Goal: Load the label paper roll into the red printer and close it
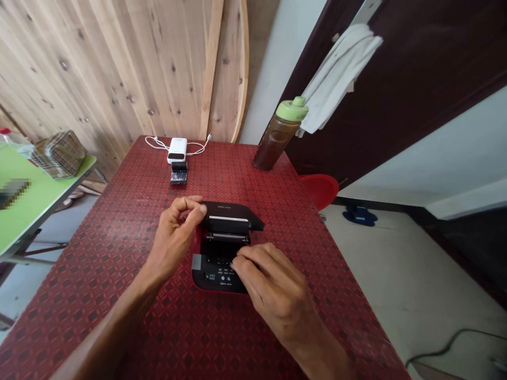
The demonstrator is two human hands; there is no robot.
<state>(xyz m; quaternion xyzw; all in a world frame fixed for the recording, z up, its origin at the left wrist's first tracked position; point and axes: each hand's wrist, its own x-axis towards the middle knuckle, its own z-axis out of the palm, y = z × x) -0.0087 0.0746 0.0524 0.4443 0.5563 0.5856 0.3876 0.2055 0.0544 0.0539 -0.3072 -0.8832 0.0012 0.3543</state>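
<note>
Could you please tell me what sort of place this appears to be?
It looks like a simple home room rather than a workshop: a towel hangs on a dark door, blue slippers lie on the pale floor, and a drinks bottle stands on the red patterned table.

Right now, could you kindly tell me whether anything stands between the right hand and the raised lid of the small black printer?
Only the printer's open slot with its metal bar lies between them; the right hand rests on the printer's front, and the left hand grips the lid. Nothing else is in the way.
</note>
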